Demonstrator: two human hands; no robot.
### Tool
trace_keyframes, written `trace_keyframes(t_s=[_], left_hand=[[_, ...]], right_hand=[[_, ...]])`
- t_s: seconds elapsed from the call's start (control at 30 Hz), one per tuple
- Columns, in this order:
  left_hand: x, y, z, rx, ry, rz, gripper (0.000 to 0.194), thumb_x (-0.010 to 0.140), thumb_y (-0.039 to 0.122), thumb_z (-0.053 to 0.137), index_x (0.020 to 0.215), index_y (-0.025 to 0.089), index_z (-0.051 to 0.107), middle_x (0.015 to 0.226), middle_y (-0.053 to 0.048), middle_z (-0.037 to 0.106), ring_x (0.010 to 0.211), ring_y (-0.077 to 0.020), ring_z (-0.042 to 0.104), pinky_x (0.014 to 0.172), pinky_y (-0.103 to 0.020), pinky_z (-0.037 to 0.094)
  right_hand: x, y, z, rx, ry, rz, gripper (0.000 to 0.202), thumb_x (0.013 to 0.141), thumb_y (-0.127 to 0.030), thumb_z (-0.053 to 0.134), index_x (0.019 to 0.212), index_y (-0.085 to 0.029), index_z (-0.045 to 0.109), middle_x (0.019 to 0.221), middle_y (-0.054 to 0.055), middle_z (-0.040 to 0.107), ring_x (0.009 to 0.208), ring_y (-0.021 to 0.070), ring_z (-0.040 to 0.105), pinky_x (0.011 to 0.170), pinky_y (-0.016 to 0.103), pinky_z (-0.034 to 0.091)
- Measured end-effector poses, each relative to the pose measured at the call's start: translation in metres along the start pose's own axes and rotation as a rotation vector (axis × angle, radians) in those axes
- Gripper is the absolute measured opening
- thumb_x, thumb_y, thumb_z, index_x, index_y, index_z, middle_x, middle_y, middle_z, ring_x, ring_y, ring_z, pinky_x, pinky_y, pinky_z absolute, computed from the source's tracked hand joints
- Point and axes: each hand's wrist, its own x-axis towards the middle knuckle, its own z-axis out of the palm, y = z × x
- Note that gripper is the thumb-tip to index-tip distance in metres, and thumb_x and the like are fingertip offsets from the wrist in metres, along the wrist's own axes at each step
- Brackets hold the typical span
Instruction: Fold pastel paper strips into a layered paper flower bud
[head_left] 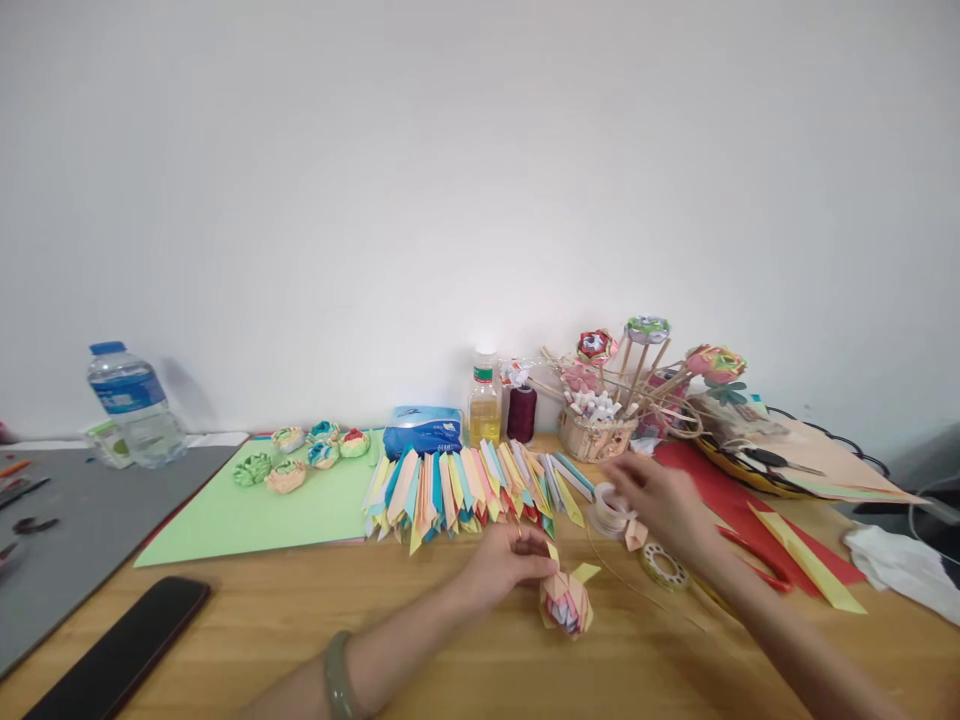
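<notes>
My left hand (517, 560) is closed on a folded paper flower (567, 606) in peach, yellow and pink, gripping it by its upper left edge just above the table. My right hand (660, 500) is raised to the right of it, thumb and fingers drawn together. Whatever sits between those fingertips is too small to make out. Beneath the right hand is a roll of white tape (612, 510), with a small peach folded paper piece (636, 535) beside it. A thin tan string (622, 575) lies between the two hands.
Folded paper strips (465, 490) lie behind my hands. Finished paper flowers (286, 476) rest on green paper (247, 525) at left. A phone (124, 645) lies front left. A tape ring (664, 567), red scissors (761, 562) and a basket (596, 440) are at right.
</notes>
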Motion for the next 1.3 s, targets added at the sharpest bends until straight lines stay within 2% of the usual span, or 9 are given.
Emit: trace_keyframes(t_s=[0.1, 0.17, 0.3, 0.57, 0.7, 0.8, 0.93, 1.17, 1.3], left_hand=[[-0.004, 0.002, -0.003, 0.115, 0.128, 0.136, 0.019, 0.052, 0.020, 0.069, 0.068, 0.012, 0.062, 0.064, -0.002, 0.060, 0.063, -0.0134, 0.053, 0.067, -0.027, 0.040], [-0.006, 0.004, -0.007, 0.190, 0.187, 0.196, 0.012, 0.056, 0.020, 0.065, 0.065, 0.012, 0.062, 0.064, -0.003, 0.061, 0.063, -0.0142, 0.054, 0.066, -0.027, 0.041], [-0.006, 0.005, -0.014, 0.181, 0.200, 0.249, 0.016, 0.060, 0.020, 0.063, 0.074, 0.012, 0.064, 0.077, -0.007, 0.066, 0.073, -0.0174, 0.059, 0.072, -0.029, 0.043], [0.001, 0.001, -0.019, 0.259, 0.321, 0.249, 0.010, 0.060, 0.021, 0.062, 0.067, 0.013, 0.065, 0.065, -0.004, 0.065, 0.063, -0.0154, 0.057, 0.065, -0.027, 0.043], [0.000, -0.001, -0.019, 0.264, 0.297, 0.249, 0.006, 0.060, 0.019, 0.062, 0.064, 0.014, 0.063, 0.064, -0.003, 0.063, 0.061, -0.0136, 0.055, 0.062, -0.025, 0.042], [-0.001, -0.002, -0.018, 0.230, 0.254, 0.250, 0.012, 0.064, 0.023, 0.060, 0.070, 0.014, 0.062, 0.070, -0.003, 0.063, 0.066, -0.0132, 0.055, 0.066, -0.025, 0.042], [-0.001, 0.001, -0.018, 0.162, 0.192, 0.172, 0.019, 0.059, 0.023, 0.065, 0.075, 0.013, 0.063, 0.075, -0.004, 0.064, 0.070, -0.0137, 0.056, 0.069, -0.025, 0.042], [-0.004, 0.010, -0.015, 0.109, 0.276, 0.120, 0.016, 0.052, 0.021, 0.069, 0.062, 0.013, 0.059, 0.057, 0.000, 0.057, 0.054, -0.0090, 0.049, 0.054, -0.021, 0.036], [-0.006, 0.010, -0.015, 0.110, 0.275, 0.132, 0.018, 0.052, 0.023, 0.069, 0.062, 0.013, 0.058, 0.059, 0.000, 0.057, 0.055, -0.0092, 0.049, 0.053, -0.021, 0.036]], right_hand=[[-0.018, -0.036, 0.029, 0.154, -0.195, -0.082, 0.037, 0.081, -0.042, 0.040, 0.059, -0.019, 0.059, 0.053, 0.000, 0.061, 0.050, 0.0141, 0.054, 0.048, 0.022, 0.036], [-0.020, -0.053, 0.049, 0.250, -0.259, -0.100, 0.031, 0.079, -0.040, 0.044, 0.063, -0.018, 0.061, 0.059, 0.000, 0.063, 0.056, 0.0144, 0.054, 0.049, 0.022, 0.035], [-0.017, -0.058, 0.068, 0.430, -0.371, -0.110, 0.036, 0.082, -0.038, 0.038, 0.066, -0.017, 0.063, 0.061, 0.000, 0.062, 0.058, 0.0147, 0.055, 0.050, 0.022, 0.038], [-0.022, -0.039, 0.064, 0.629, -0.484, -0.053, 0.029, 0.075, -0.038, 0.048, 0.079, -0.015, 0.064, 0.078, 0.003, 0.067, 0.072, 0.0185, 0.059, 0.064, 0.026, 0.044], [-0.024, -0.041, 0.068, 0.678, -0.500, -0.034, 0.022, 0.071, -0.033, 0.051, 0.071, -0.015, 0.063, 0.071, 0.003, 0.065, 0.066, 0.0174, 0.058, 0.061, 0.026, 0.043], [-0.025, -0.042, 0.069, 0.694, -0.457, -0.018, 0.019, 0.070, -0.031, 0.051, 0.071, -0.015, 0.062, 0.069, 0.002, 0.064, 0.066, 0.0171, 0.057, 0.062, 0.026, 0.043], [-0.028, -0.045, 0.066, 0.678, -0.387, 0.016, 0.016, 0.070, -0.027, 0.050, 0.071, -0.015, 0.061, 0.068, 0.002, 0.063, 0.066, 0.0173, 0.055, 0.062, 0.027, 0.041], [-0.030, -0.051, 0.059, 0.702, -0.424, 0.004, 0.018, 0.072, -0.028, 0.050, 0.073, -0.016, 0.064, 0.074, 0.002, 0.064, 0.072, 0.0191, 0.056, 0.065, 0.027, 0.042], [-0.028, -0.047, 0.055, 0.748, -0.477, -0.010, 0.020, 0.073, -0.032, 0.052, 0.076, -0.017, 0.065, 0.082, 0.003, 0.066, 0.080, 0.0214, 0.058, 0.071, 0.029, 0.043]])
